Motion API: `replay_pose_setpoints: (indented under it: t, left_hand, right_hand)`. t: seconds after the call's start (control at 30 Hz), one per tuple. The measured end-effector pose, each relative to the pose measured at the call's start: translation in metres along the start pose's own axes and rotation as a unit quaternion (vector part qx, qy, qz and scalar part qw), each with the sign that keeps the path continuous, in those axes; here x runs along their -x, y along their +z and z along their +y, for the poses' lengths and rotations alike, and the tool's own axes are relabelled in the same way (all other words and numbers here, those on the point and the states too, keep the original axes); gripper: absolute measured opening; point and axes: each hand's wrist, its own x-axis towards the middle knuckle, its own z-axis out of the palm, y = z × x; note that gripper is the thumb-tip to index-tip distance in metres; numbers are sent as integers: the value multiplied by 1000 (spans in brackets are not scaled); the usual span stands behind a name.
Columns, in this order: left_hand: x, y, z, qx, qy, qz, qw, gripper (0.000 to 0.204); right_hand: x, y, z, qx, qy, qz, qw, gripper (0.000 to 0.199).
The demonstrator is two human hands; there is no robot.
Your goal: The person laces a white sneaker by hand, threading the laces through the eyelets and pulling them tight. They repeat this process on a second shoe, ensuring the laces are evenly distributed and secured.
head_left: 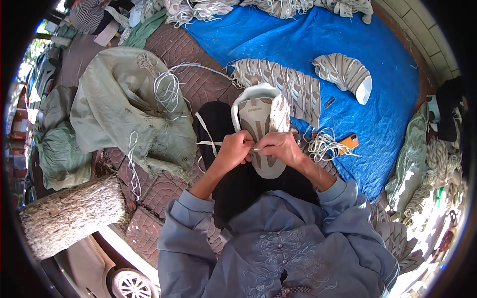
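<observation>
A white and beige shoe upper lies across my lap, its collar pointing away from me and its tongue showing. My left hand is closed at the upper's left edge, pinching a white shoelace. From that side a loose length of the shoelace trails over my dark trouser leg. My right hand meets it over the middle of the upper, thumb and fingertips pressed together on the same lace. The fingers hide most of the lace and the eyelets.
A blue tarp bears rows of nested shoe uppers, a curved stack, an orange phone and a tangle of white laces. At left are a pale sack with laces on it and a stone block. Another person sits far left.
</observation>
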Motion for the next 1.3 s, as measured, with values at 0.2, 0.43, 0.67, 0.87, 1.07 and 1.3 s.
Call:
replay_pose_setpoints:
  t: [0.2, 0.43, 0.67, 0.87, 1.07, 1.3]
  left_hand:
    - [1, 17, -4, -463, 192, 116, 857, 11]
    - [-6, 11, -3, -425, 276, 148, 849, 10]
    - [-20, 13, 47, -308, 341, 191, 868, 7]
    - [-21, 22, 27, -283, 238, 113, 922, 5]
    - [-22, 35, 30, -309, 142, 120, 933, 12]
    - [-28, 34, 25, -271, 115, 95, 951, 13]
  right_hand:
    - [6, 15, -5, 120, -25, -23, 992, 8]
    - [10, 12, 0, 41, -62, -2, 997, 8]
    - [24, -18, -13, -374, 300, 44, 876, 14]
    - [37, -24, 28, -15, 117, 99, 988, 8]
    - [25, -21, 33, 131, 5, 65, 989, 6]
    - [27, -21, 28, 163, 20, 79, 983, 6]
